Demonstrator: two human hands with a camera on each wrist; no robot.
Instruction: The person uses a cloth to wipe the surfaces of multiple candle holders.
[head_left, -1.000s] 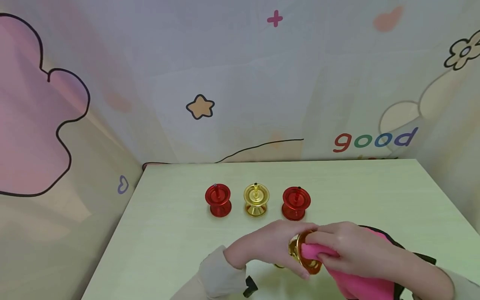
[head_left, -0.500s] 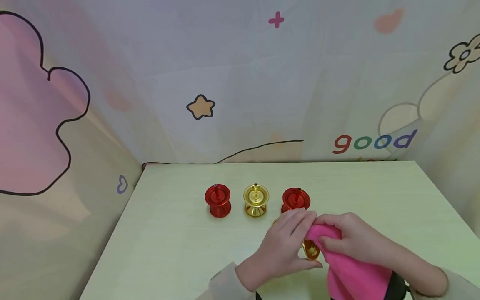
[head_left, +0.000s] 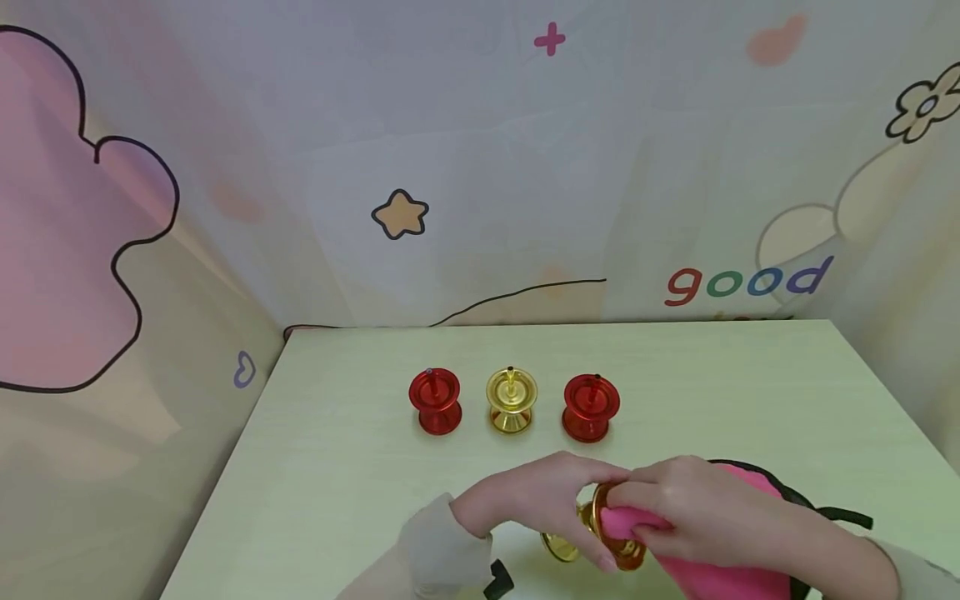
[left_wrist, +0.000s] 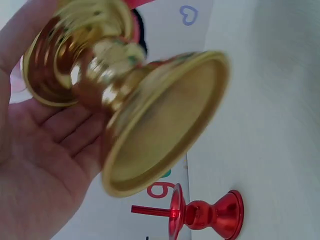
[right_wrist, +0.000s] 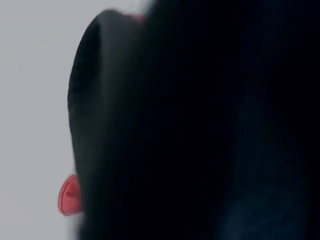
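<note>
My left hand (head_left: 536, 500) grips a shiny gold candle holder (head_left: 632, 557), tilted on its side with its dish toward the right. In the left wrist view, the flared base of the gold candle holder (left_wrist: 170, 125) faces the camera, and the left hand (left_wrist: 45, 165) curls round its dish end. With my right hand (head_left: 697, 517) I pinch a pink cloth (head_left: 723, 577) with black edging and press a fold of it into the dish. The dark edging (right_wrist: 85, 90) and deep shadow fill most of the right wrist view, hiding the fingers there.
Behind the hands stand a red candle holder (head_left: 436, 402), a gold one (head_left: 512, 400) and another red one (head_left: 590, 407), upright in a row on the pale table (head_left: 315, 500). A printed fabric backdrop (head_left: 480, 167) rises along the table's back edge.
Both hands have turned and shifted slightly toward the front. The cloth has gone from the dish's upper rim into the dish, and the gold base and the right red holder show again.
</note>
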